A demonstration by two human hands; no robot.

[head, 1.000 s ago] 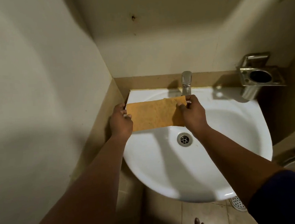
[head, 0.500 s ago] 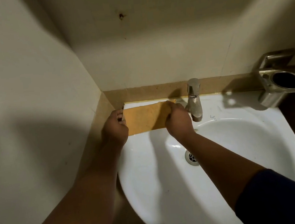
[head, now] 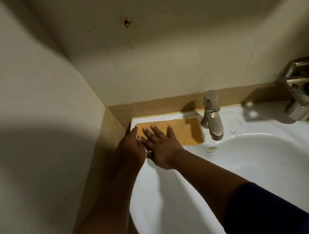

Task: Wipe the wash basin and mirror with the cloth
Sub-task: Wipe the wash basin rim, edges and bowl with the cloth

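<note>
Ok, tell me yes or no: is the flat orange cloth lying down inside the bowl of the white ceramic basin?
No: the flat orange cloth lies on the back left ledge of the white ceramic basin, beside the metal tap.

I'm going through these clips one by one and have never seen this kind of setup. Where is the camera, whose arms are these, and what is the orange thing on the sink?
There is no machine here: a person wears one wide-angle camera on the head, looking forward and down, so the two arms reaching in from below are their own. The white bowl is the wash basin, set in a corner between two walls, with a metal tap at its back edge. The orange rectangle is the cloth, spread flat on the basin's back left ledge, beside the tap. The right hand lies on it with straight, spread fingers; the left hand rests at its left edge. Neither hand grips it. A metal holder sits on the right. No mirror is in view.
</note>
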